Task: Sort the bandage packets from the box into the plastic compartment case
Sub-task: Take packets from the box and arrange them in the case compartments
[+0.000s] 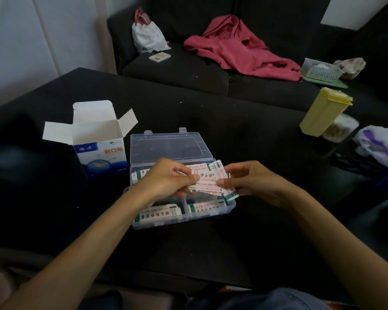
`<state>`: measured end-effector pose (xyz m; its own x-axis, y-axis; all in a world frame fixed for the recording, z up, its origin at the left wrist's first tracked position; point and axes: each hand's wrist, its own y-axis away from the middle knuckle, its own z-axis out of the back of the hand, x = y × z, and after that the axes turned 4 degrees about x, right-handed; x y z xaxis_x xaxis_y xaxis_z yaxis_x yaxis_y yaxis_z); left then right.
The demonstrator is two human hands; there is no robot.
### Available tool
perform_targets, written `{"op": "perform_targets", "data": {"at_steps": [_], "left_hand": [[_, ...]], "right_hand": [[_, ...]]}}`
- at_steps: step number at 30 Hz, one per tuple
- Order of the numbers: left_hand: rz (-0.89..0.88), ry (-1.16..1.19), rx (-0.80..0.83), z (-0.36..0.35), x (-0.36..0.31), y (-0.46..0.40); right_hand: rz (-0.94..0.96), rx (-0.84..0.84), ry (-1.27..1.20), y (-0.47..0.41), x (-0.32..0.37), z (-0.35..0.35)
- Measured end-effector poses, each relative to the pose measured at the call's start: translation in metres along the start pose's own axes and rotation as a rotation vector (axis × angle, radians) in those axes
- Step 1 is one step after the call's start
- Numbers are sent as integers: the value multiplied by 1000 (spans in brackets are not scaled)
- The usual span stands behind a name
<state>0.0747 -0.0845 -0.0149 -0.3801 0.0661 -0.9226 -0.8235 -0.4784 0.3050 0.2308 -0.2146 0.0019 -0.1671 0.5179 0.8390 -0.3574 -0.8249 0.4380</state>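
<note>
A clear plastic compartment case (pixel 231 205) lies open on the dark table, its lid (pixel 169 146) raised at the back. Bandage packets lie in its front compartments (pixel 159 213) and in a back left one. Above the case, my left hand (pixel 168 179) and my right hand (pixel 251 180) both pinch a fanned stack of white, pink-printed bandage packets (pixel 208 180). The blue and white bandage box (pixel 100 156) stands left of the case with its flaps open.
A yellow lidded container (pixel 323 111) and a jar stand at the right, beside a white and purple plastic bag (pixel 379 144). Behind the table a dark sofa holds a red garment (pixel 240 48), a white bag, a phone and a small basket.
</note>
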Motion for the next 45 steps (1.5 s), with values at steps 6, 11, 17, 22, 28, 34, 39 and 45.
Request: {"op": "perform_targets", "data": {"at_steps": [6, 11, 17, 22, 28, 34, 39, 45], "left_hand": [[1, -52, -29, 0, 2, -2], [-2, -23, -14, 0, 0, -1], [-12, 85, 23, 0, -1, 1], [-34, 114, -4, 2, 0, 0], [-32, 96, -9, 3, 0, 2], [-48, 166, -42, 5, -1, 2], [-34, 239, -13, 5, -2, 3], [-34, 291, 5, 3, -4, 3]], "right_hand": [[30, -66, -55, -1, -3, 1], [57, -43, -55, -1, 0, 5], [145, 3, 122, -1, 4, -3], [176, 88, 138, 2, 5, -6], [158, -221, -82, -1, 10, 11], [111, -77, -11, 4, 15, 8], [55, -89, -40, -4, 12, -3], [108, -187, -64, -5, 11, -10]]}}
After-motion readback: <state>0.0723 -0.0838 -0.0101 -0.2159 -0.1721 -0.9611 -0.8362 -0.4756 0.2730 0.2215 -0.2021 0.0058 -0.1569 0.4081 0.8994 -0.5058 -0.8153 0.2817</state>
